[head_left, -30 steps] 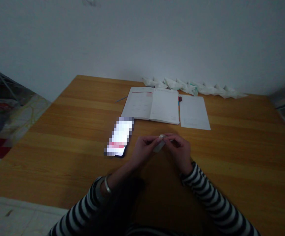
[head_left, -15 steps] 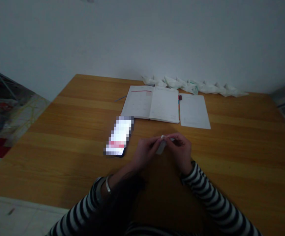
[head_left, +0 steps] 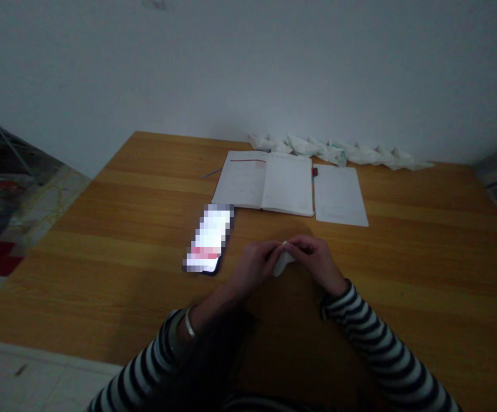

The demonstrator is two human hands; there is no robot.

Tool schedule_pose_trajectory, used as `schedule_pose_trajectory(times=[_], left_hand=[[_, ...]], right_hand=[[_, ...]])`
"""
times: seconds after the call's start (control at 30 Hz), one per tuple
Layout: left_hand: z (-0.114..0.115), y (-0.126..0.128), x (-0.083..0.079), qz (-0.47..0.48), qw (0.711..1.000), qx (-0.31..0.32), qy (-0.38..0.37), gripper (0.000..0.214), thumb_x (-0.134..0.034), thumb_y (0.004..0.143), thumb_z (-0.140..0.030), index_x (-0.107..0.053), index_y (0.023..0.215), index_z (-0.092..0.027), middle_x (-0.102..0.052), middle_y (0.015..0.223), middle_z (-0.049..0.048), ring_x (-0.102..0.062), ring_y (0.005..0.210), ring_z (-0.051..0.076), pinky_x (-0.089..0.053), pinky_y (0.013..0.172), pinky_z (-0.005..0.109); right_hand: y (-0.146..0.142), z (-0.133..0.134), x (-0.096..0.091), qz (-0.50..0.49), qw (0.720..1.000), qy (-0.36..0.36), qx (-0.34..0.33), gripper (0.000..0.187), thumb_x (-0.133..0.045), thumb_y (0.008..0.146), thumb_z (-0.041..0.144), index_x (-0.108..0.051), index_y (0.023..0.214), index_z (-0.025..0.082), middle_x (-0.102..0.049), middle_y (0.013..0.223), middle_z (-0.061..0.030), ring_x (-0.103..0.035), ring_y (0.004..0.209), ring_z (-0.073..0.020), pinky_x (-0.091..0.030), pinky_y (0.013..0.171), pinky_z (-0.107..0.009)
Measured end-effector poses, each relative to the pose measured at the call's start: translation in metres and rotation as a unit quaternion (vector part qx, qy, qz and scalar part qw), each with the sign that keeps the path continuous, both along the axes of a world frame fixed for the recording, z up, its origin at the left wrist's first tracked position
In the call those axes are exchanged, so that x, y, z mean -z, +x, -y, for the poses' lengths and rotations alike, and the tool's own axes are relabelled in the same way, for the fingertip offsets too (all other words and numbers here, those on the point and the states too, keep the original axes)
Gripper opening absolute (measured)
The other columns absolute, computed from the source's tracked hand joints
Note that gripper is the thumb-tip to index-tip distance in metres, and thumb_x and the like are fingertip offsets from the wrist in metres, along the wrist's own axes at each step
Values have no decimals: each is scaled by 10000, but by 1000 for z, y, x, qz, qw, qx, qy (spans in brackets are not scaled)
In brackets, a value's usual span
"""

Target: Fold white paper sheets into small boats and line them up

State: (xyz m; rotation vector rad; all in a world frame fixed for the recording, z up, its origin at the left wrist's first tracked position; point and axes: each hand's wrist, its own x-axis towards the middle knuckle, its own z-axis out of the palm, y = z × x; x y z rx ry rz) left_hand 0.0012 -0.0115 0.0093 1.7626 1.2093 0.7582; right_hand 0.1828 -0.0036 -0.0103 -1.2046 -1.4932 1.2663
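Between my two hands is a small folded piece of white paper [head_left: 282,264], held just above the wooden table. My left hand [head_left: 254,263] pinches its upper edge from the left, fingers closed. From the right, my right hand [head_left: 315,254] pinches the same top edge with thumb and fingers. Part of the paper hangs below the fingertips; the rest is hidden by them. A phone [head_left: 209,237] with a lit, pixelated screen lies on the table to the left of my hands.
Beyond my hands an open notebook [head_left: 286,183] lies flat, with a loose white sheet [head_left: 340,194] at its right. Several folded white paper shapes [head_left: 302,146] stand in a row along the wall. A thin pen [head_left: 211,173] pokes out left of the notebook on the wooden table [head_left: 145,200].
My right hand has turned slightly and its wrist has shifted right. The paper hangs a little lower and looks differently angled between the fingers. The phone and notebook stay put.
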Motion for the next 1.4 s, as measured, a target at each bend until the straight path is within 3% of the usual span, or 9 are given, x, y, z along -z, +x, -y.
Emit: schedule_pose_trajectory(times=[0.13,0.23,0.5,0.7,0.87,1.03,1.1,1.2,1.4], left_hand=[[-6,-1,0,30,997,45,-54,286,-481,974,-319,-705,1001,-143,-744,885,60,-658,778,177,-484,702,261],[-8,-2,-2,24,997,15,-68,297,-492,966,-334,-716,952,-139,-747,869,63,-657,770,179,-471,690,258],[-3,-4,-3,-191,982,-12,4,215,-556,877,-205,-731,766,-152,-735,751,71,-628,680,191,-386,629,272],[-3,-1,5,-55,998,19,-13,249,-511,916,-238,-727,827,-154,-742,790,58,-639,702,180,-435,654,257],[-4,-2,4,-55,997,-48,-6,244,-538,891,-215,-697,715,-156,-699,678,40,-610,627,177,-422,612,268],[-8,-8,0,18,991,-130,2,266,-493,960,-288,-663,1121,-161,-739,922,73,-668,801,203,-510,741,310],[-9,-8,1,18,995,-101,21,360,-517,955,-296,-582,1290,-179,-718,1094,101,-669,941,221,-519,841,344],[-9,-8,1,13,998,-42,53,398,-590,920,-321,-598,1300,-204,-658,1277,121,-615,1144,258,-462,1004,392],[-10,-8,-4,62,995,-43,-65,471,-438,974,-515,-696,897,-130,-721,782,77,-659,738,226,-516,706,329]], right_hand=[[4,-3,3,10,999,16,29,252,-692,865,421,-728,784,185,-699,708,-15,-618,638,-148,-487,605,-257],[1,-2,4,13,997,37,72,270,-626,911,427,-682,809,183,-658,708,-9,-587,638,-144,-463,606,-256],[0,-1,0,129,985,98,-62,385,-482,985,466,-583,729,196,-516,632,21,-472,586,-128,-342,553,-251],[0,0,5,150,981,112,-54,423,-486,985,468,-557,672,193,-458,586,36,-431,547,-118,-305,526,-249],[-3,-1,3,92,988,105,-69,373,-475,992,482,-615,782,208,-566,679,9,-530,635,-143,-397,579,-253],[-8,0,5,-10,998,24,-53,346,-505,973,513,-631,1105,220,-631,711,0,-562,568,-141,-441,512,-245],[-10,-1,8,-33,999,1,-24,422,-489,974,533,-613,1208,204,-611,623,21,-508,465,-120,-403,448,-231],[-11,-1,9,-75,997,-27,8,551,-514,946,568,-579,1327,175,-583,552,45,-462,399,-106,-369,397,-217],[-5,-2,1,-117,990,-26,78,504,-611,901,528,-667,1276,197,-687,681,-4,-496,468,-102,-404,424,-211]])
